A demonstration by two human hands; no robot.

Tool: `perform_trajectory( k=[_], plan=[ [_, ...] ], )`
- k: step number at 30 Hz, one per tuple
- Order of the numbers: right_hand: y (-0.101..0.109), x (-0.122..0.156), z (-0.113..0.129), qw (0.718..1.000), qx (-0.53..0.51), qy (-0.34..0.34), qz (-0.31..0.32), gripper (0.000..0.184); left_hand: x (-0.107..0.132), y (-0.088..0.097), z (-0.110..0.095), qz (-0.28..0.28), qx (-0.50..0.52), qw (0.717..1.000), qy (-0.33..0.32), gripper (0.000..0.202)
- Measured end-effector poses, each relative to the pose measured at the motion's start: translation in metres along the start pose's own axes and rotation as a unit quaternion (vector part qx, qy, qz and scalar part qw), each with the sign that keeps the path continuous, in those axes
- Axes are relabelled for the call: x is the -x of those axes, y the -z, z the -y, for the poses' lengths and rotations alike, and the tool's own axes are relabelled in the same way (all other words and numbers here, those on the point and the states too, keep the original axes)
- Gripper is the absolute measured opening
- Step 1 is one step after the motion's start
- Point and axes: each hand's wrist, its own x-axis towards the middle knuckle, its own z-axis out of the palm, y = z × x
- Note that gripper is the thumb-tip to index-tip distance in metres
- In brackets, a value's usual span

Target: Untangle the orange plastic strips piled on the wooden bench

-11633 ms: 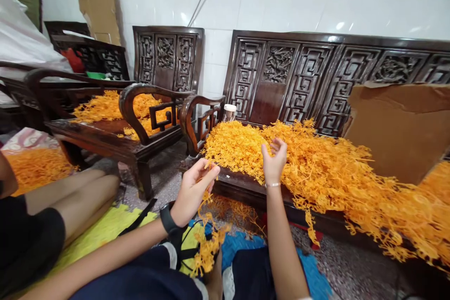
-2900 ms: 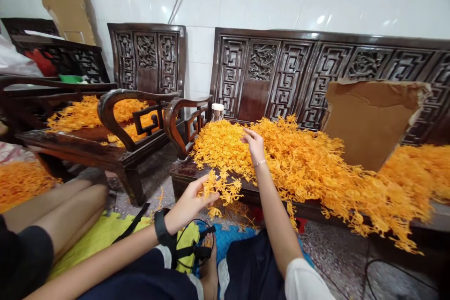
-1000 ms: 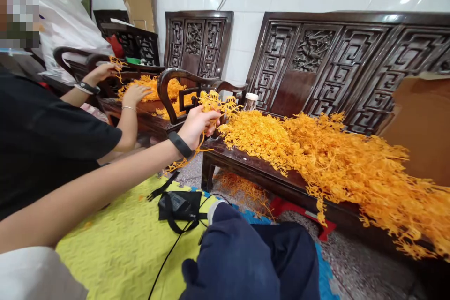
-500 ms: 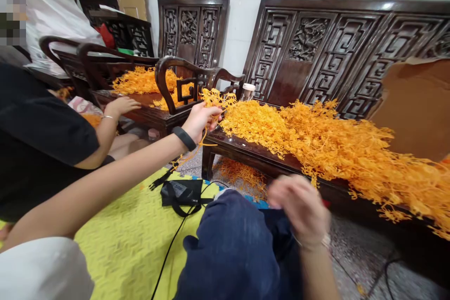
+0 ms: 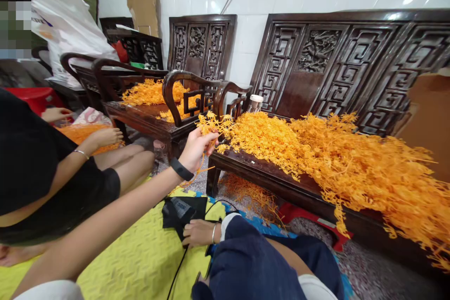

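Note:
My left hand, a black band on its wrist, is closed on a small bunch of orange plastic sprigs, with thin stems hanging below. It is raised in front of the bench's left end, beside a large heap of similar sprigs. My right hand, with a silver bracelet, reaches low past my bent knee. Its fingers curl on the lower part of a black pouch lying on the yellow mat; the fingertips are partly hidden.
The heap spreads along a dark carved wooden bench. A white-capped jar stands behind it. More sprigs lie on a wooden chair and under the bench, near a red plastic object. A co-worker's hand is at the left. A black cable crosses the mat.
My right hand has moved from beside the bench down and left to the black pouch, which has shifted shape. My left hand still holds the sprigs. The co-worker's arm has drawn back toward their lap.

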Motion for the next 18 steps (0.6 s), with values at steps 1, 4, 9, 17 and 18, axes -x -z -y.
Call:
perform_trajectory(
  k=[1,4,9,17,18],
  plan=[
    [-0.003,-0.002,0.000,1.000,0.012,0.023,0.007,0.014,-0.001,0.000,0.001,0.000,-0.001,1.000,0.000,0.017],
    [-0.006,-0.007,0.002,0.995,0.028,0.097,0.023,0.019,-0.002,0.000,0.002,0.001,-0.002,1.000,0.004,0.017],
    [0.005,-0.022,0.004,0.987,0.032,0.153,0.045,0.011,-0.002,-0.001,0.005,0.007,0.006,1.000,0.014,0.015],
    [0.087,-0.094,0.048,0.992,-0.094,0.076,0.027,0.017,0.001,-0.012,-0.014,0.018,0.011,1.000,0.011,0.009],
    [0.101,-0.108,0.058,0.982,-0.178,0.064,0.019,0.015,0.002,-0.015,-0.018,0.023,0.010,1.000,0.007,0.008]
  ],
)
